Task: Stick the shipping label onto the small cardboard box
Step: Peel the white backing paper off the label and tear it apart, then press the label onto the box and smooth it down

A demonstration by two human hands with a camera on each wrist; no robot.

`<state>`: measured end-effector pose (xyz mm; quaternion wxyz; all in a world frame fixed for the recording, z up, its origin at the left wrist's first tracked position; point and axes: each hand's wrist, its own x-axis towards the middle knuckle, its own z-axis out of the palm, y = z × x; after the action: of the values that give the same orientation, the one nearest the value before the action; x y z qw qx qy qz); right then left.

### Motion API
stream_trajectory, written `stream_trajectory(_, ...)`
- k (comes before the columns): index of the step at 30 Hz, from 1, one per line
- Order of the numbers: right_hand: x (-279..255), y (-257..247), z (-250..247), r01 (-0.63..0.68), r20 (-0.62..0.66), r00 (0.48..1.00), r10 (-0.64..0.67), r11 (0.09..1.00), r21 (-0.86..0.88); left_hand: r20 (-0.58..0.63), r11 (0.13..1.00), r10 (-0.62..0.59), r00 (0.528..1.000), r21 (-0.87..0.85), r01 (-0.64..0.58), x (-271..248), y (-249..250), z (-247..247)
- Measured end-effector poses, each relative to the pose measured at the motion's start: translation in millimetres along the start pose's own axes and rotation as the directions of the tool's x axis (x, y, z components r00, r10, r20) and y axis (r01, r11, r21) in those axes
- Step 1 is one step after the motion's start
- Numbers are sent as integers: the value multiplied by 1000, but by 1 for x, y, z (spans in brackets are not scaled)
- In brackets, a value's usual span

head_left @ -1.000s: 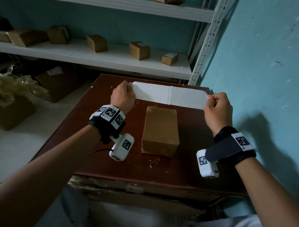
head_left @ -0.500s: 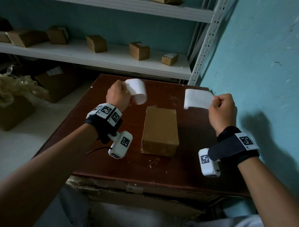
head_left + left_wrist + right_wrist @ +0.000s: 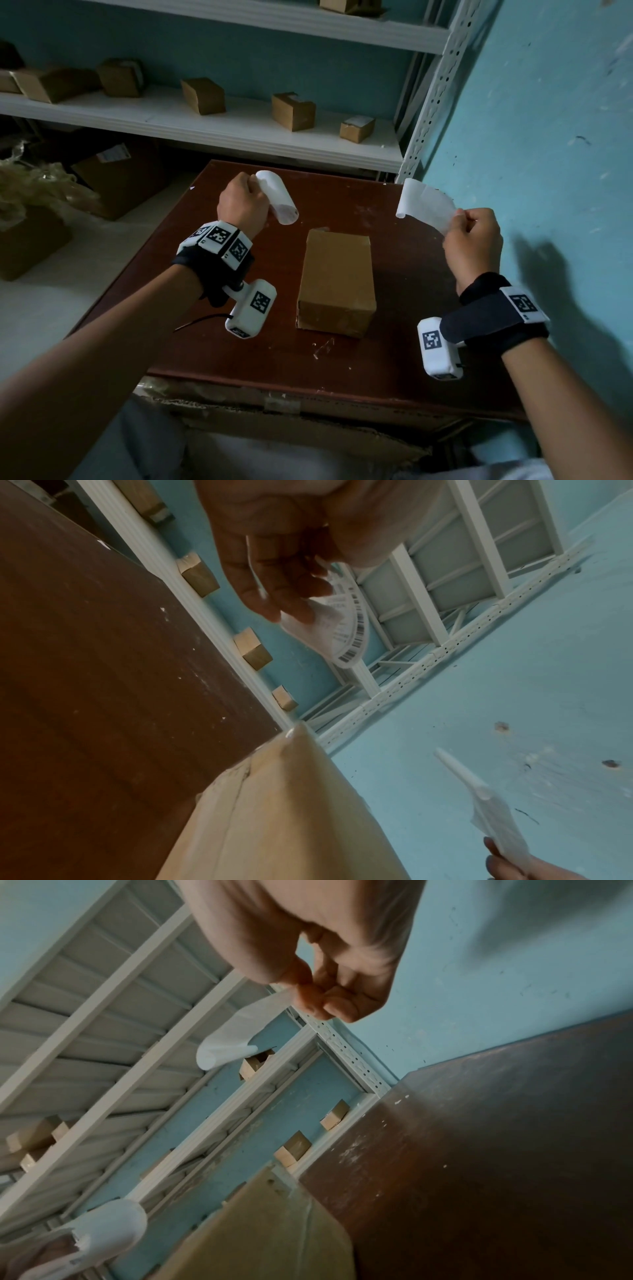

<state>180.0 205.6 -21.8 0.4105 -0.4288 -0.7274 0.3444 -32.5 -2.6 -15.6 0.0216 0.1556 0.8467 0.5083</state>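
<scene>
Above the dark brown wooden table [image 3: 404, 301], the left hand [image 3: 241, 205] pinches the curled white barcode label [image 3: 279, 198] and the right hand [image 3: 471, 240] pinches the translucent backing strip [image 3: 424, 205], apart, likely keeping adhesive clear. Between them the small brown cardboard box [image 3: 337, 277] lies unlabelled.

Open worktop around the box

My left hand [image 3: 241, 205] and right hand [image 3: 471, 241] hang either side of the cardboard box [image 3: 337, 284]; bare worktop [image 3: 239, 356] surrounds it; the wall [image 3: 548, 137] crowds my right; the shelf [image 3: 205, 126] stands beyond.
</scene>
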Motion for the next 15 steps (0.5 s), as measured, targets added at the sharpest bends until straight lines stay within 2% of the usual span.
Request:
stream_trajectory(5,-2,-1,4,-82,11,997,81,986,146,17,999,28,999,-18,-28,-6,6,4)
stream_trajectory(15,0,-4,3,-255,62,965,254,867,428,45,996,41,998,-86,-37,-5,8,12)
